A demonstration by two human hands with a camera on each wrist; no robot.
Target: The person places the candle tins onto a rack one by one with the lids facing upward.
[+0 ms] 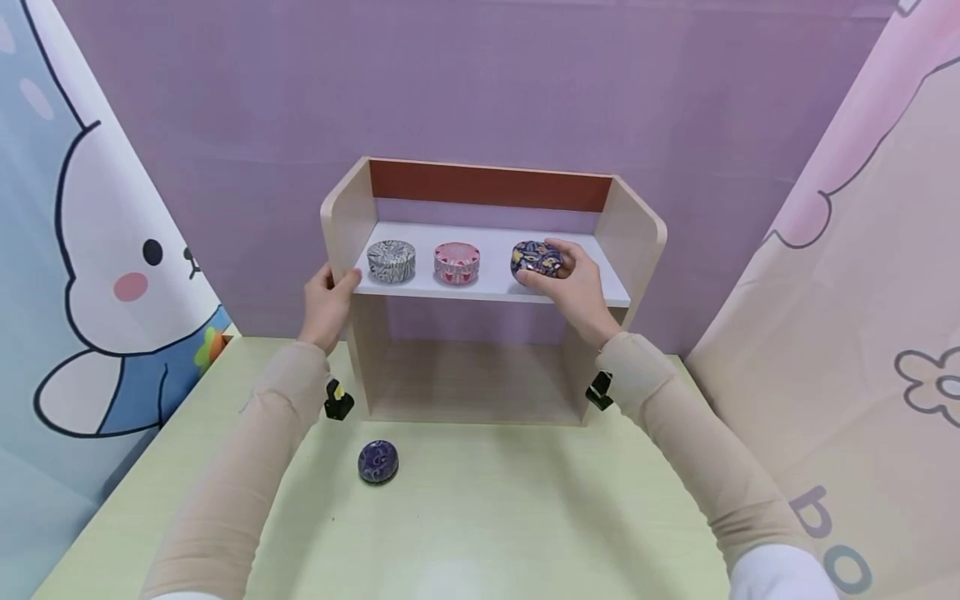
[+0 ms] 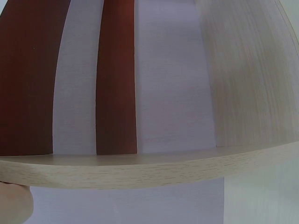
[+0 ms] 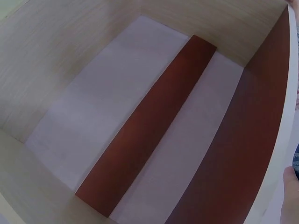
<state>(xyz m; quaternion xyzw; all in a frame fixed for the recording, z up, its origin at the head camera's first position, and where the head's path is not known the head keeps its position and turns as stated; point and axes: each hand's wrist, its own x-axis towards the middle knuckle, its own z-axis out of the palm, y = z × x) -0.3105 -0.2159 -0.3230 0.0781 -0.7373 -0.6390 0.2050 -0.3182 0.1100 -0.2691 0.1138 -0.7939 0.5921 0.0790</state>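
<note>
In the head view my right hand holds a round tin with a dark blue and yellow pattern, thumb in front and fingers behind, at the right of the white shelf. A pink-and-red tin and a grey-and-white leafy tin stand to its left. My left hand grips the left side panel of the small wooden shelf unit, thumb by the white shelf's front corner. A fingertip shows at that panel's edge in the left wrist view. The right wrist view catches my right thumb against the dark tin.
A dark purple round tin lies on the pale green table in front of the unit. Below the white shelf is an open lower compartment. Purple cloth hangs behind, with printed curtains at both sides.
</note>
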